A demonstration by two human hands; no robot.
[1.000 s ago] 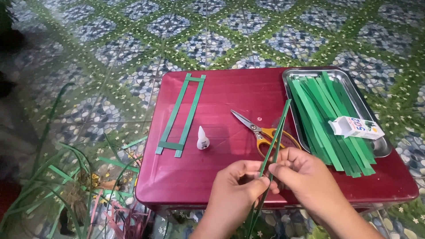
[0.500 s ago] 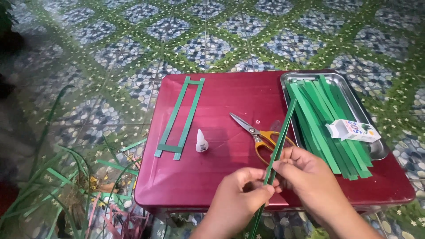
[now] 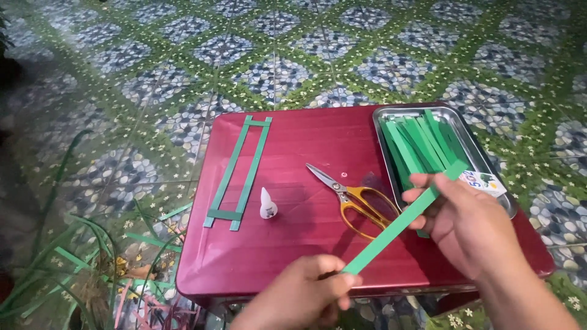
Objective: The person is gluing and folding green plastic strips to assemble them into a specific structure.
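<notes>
Fingers: both hands were pinched shut on one green strip (image 3: pixel 397 225); the left hand (image 3: pixel 302 296), low in the frame, nipped its near end, and the right hand (image 3: pixel 468 223), at right of centre, held its far end, fingers (image 3: pixel 422 194) curled over it.
Strip in hand: it ran taut and slanting from lower centre up toward the right, lifted clear of the red counter (image 3: pixel 306 256).
Done so far: a long, narrow green frame (image 3: pixel 239 171) lay flat left of centre, two long strips joined by a short one across each end.
Left to do: by my reading plenty, since a full pile of green strips (image 3: pixel 422 143) sat in the metal tray (image 3: pixel 382 116) at upper right.
Tools idle: yellow-handled scissors (image 3: pixel 354 198) lay at centre, blades parted, and a small white glue bottle (image 3: pixel 267 203) stood just beside the frame; neither was touched.
Also in the tray: a small white packet (image 3: pixel 486 182).
</notes>
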